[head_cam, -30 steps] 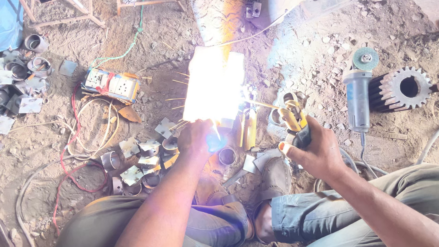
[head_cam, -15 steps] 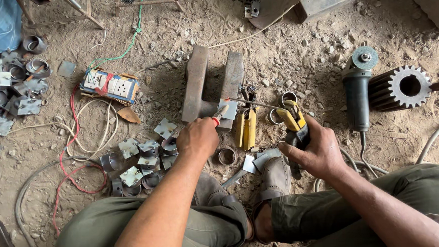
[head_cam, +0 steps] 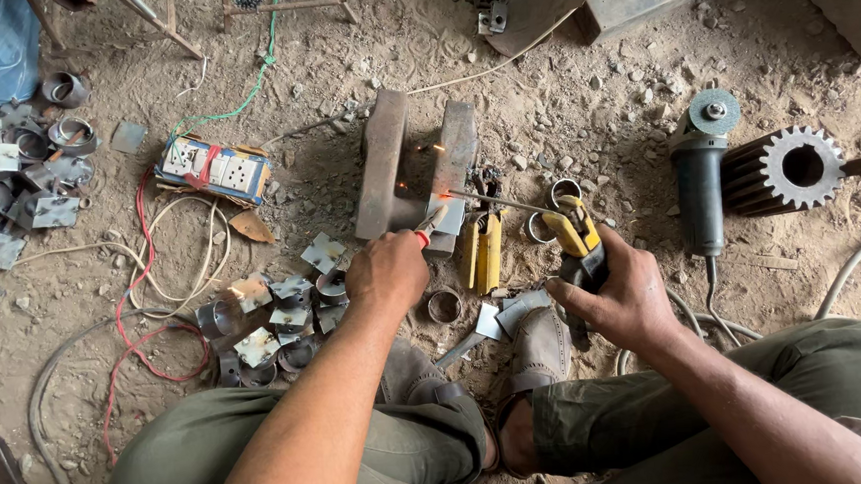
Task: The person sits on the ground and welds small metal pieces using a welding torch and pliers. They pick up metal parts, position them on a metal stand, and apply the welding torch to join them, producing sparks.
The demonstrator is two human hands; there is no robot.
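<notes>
My left hand (head_cam: 386,272) grips red-handled pliers (head_cam: 432,224) that pinch a small square metal plate (head_cam: 447,215) against a heavy steel channel block (head_cam: 414,160) lying on the dirt. My right hand (head_cam: 628,298) holds a yellow and black electrode holder (head_cam: 574,234). Its thin welding rod (head_cam: 502,201) reaches left to the plate, where a small orange glow and a few sparks show. Yellow-handled pliers (head_cam: 483,252) lie on the ground between my hands.
An angle grinder (head_cam: 700,184) and a large gear (head_cam: 785,168) lie at the right. A socket board (head_cam: 214,171) with red and white cables sits at the left. Several cut plates and metal rings (head_cam: 277,319) lie by my left knee, more at the far left (head_cam: 15,175).
The bright welding flash from one second ago has died down to a small glow and sparks. Both hands have stayed almost where they were.
</notes>
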